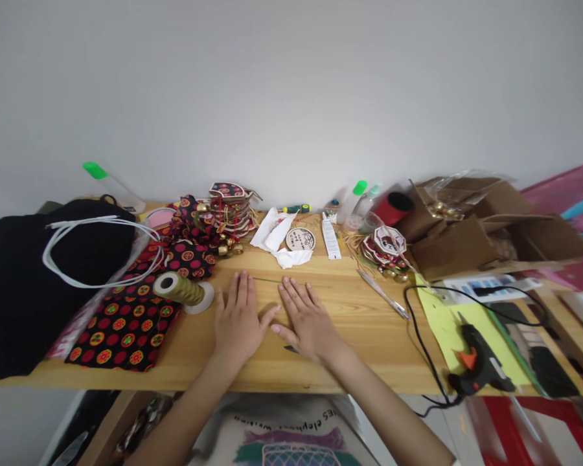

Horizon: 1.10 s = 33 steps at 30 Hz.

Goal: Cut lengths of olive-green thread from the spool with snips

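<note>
Both hands lie flat on the wooden tabletop, palms down with fingers stretched out. My left hand (239, 321) rests just right of a spool of olive thread (189, 292), and the thumbs point toward each other without clear contact. A thin olive thread (267, 280) runs across the wood between the fingertips of my left hand and my right hand (308, 318). Its ends are hidden under the fingers. A small dark object (290, 349) sits partly under my right palm; its kind cannot be made out.
Patterned black fabric (126, 330) and a coil of white cord (102, 285) are at left. Behind the hands are a round wooden disc (300, 239) on white paper and a glue tube (331, 238). Tweezers (383, 295), a hot glue gun (480, 362) and cardboard boxes (466, 246) occupy the right.
</note>
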Each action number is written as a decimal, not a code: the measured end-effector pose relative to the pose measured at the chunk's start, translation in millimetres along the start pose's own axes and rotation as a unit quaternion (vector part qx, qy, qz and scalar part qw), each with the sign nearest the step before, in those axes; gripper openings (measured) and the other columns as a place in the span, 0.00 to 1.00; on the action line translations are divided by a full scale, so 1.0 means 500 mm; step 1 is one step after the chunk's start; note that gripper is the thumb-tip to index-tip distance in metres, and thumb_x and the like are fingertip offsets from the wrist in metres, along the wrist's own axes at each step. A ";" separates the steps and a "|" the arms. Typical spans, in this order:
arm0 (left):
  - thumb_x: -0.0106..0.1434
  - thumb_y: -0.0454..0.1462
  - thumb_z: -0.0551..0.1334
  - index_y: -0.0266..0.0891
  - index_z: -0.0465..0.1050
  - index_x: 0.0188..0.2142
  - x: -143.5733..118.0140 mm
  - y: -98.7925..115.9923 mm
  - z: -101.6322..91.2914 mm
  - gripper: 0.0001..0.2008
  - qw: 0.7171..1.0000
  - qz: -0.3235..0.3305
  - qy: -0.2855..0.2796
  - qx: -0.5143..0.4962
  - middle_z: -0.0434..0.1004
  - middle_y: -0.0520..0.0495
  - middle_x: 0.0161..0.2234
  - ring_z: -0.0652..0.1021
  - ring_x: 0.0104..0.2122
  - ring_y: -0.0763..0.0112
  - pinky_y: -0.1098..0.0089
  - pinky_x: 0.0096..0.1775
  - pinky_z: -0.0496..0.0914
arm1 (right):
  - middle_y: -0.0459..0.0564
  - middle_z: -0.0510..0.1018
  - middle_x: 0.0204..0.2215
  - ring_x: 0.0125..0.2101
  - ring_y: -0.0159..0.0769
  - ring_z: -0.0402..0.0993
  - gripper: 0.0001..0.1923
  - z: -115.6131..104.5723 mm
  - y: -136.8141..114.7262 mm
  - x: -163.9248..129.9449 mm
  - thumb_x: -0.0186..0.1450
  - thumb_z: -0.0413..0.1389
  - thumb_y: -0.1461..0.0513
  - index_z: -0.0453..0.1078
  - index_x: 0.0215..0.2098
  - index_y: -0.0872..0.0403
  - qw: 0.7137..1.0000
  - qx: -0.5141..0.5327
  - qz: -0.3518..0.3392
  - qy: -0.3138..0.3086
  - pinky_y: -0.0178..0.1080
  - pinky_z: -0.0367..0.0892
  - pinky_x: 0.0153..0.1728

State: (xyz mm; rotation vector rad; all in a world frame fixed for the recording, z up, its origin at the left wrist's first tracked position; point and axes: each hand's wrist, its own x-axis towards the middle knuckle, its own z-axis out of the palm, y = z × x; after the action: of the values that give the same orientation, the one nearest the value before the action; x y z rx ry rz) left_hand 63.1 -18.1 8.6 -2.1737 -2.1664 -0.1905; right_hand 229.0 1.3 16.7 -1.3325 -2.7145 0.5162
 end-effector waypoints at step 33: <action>0.62 0.54 0.44 0.23 0.52 0.60 0.001 -0.012 0.003 0.38 0.999 -0.037 -0.035 0.017 0.52 0.29 0.61 0.56 0.61 0.51 0.48 0.56 0.56 | 0.55 0.47 0.64 0.64 0.40 0.40 0.39 -0.020 0.105 -0.084 0.66 0.36 0.44 0.43 0.65 0.61 0.991 -0.075 0.101 0.039 0.49 0.41 0.62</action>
State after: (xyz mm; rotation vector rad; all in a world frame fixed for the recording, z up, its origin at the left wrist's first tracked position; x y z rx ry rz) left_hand 57.4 -17.5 6.8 -2.1143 -2.2728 -0.0816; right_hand 296.6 0.8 12.2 -1.6381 -2.6161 0.2714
